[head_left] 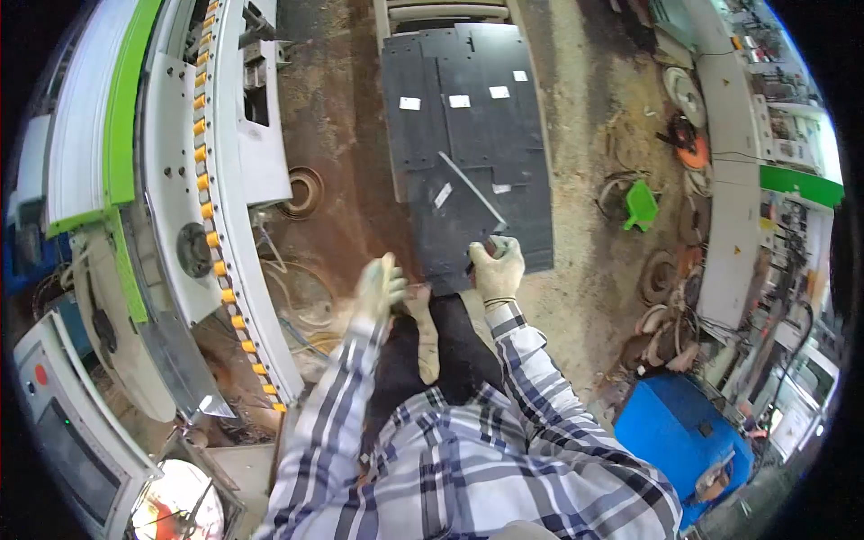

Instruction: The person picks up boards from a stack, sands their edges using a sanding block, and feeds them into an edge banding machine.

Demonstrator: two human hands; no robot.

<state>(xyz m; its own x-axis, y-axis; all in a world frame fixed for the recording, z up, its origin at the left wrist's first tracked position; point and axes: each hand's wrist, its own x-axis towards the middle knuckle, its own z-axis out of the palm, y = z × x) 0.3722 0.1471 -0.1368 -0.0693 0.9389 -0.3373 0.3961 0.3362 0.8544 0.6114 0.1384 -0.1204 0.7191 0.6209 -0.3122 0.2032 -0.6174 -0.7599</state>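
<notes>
At grey-black panels (486,67) with white labels (459,102), right hand (498,265) grips something dark (471,267), left hand (382,283) half-open.

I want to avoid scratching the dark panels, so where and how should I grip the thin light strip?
Probably pinch the thin light strip at its middle, across its long edges, from above, the right hand coming from the near side. It is long, narrow and slants across the dark panels, its near end closest to that hand.
</notes>
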